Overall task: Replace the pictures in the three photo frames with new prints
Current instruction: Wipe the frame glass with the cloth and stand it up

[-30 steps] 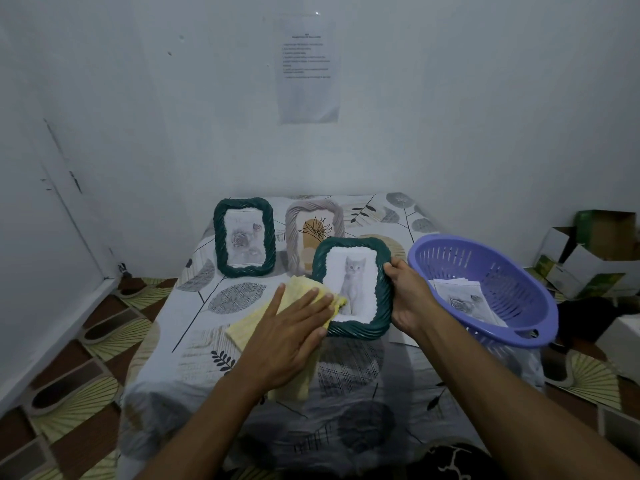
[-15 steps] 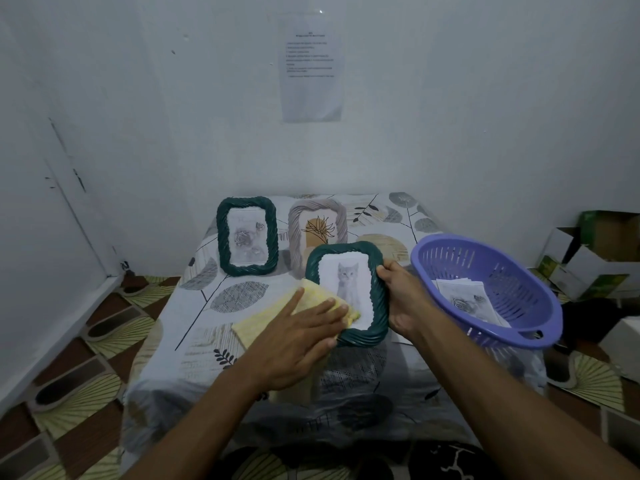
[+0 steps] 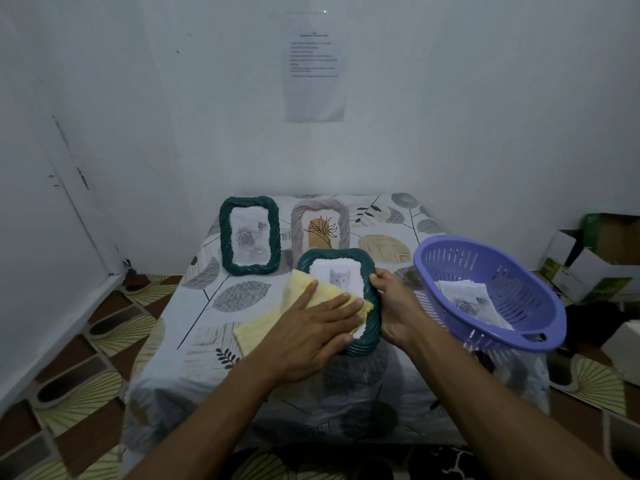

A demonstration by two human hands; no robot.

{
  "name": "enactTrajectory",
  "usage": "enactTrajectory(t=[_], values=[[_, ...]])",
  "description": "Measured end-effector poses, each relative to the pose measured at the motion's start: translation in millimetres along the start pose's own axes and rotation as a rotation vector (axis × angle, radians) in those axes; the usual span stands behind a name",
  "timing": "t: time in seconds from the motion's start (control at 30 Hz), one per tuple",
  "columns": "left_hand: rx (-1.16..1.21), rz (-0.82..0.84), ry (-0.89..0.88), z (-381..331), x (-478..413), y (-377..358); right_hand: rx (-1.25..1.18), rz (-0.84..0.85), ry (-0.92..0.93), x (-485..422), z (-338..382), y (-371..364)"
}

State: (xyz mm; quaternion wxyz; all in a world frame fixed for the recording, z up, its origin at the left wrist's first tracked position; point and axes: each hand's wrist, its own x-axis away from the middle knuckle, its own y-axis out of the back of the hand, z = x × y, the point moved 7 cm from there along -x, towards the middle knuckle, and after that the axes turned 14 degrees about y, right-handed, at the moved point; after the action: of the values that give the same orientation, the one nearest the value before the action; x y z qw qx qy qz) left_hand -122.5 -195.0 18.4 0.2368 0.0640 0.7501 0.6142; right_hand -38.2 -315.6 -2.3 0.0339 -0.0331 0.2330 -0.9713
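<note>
A green rope-edged frame with a kitten print (image 3: 337,271) leans back in front of me on the table (image 3: 194,341). My right hand (image 3: 394,308) grips its right edge. My left hand (image 3: 311,327) lies flat with straight fingers on a yellow cloth (image 3: 304,292), pressing it against the lower part of the frame's glass. Behind stand a second green frame with a rose print (image 3: 249,235) and a grey-beige frame with a plant drawing (image 3: 320,223), both upright. A purple basket (image 3: 491,292) at the right holds several loose prints (image 3: 471,301).
The table wears a leaf-patterned cover and stands against a white wall with a taped paper sheet (image 3: 313,64). Cardboard boxes (image 3: 595,261) sit on the floor at the right. The basket overhangs the table's right edge. Patterned floor shows at the left.
My left hand has slid the yellow cloth to the right, further over the kitten frame's glass. The frame has tilted back and shifted slightly toward the far side in my right hand.
</note>
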Motion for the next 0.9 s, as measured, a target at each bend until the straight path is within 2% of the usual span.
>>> enactTrajectory(t=[0.13, 0.23, 0.5, 0.73, 0.9], values=[[-0.094, -0.065, 0.114, 13, -19, 8, -0.058, 0.055, -0.008, 9, -3, -2], [-0.069, -0.071, 0.181, 22, -33, 14, -0.056, 0.074, -0.007, 15, -7, -5], [0.071, -0.006, 0.018, 9, -14, -5, -0.035, 0.012, -0.010, 12, -6, 12], [-0.131, -0.100, 0.216, 42, -15, 8, 0.005, 0.006, -0.003, 12, -14, 11], [0.001, -0.028, 0.103, 35, 13, -5, 0.029, -0.098, 0.020, -2, -2, 27]])
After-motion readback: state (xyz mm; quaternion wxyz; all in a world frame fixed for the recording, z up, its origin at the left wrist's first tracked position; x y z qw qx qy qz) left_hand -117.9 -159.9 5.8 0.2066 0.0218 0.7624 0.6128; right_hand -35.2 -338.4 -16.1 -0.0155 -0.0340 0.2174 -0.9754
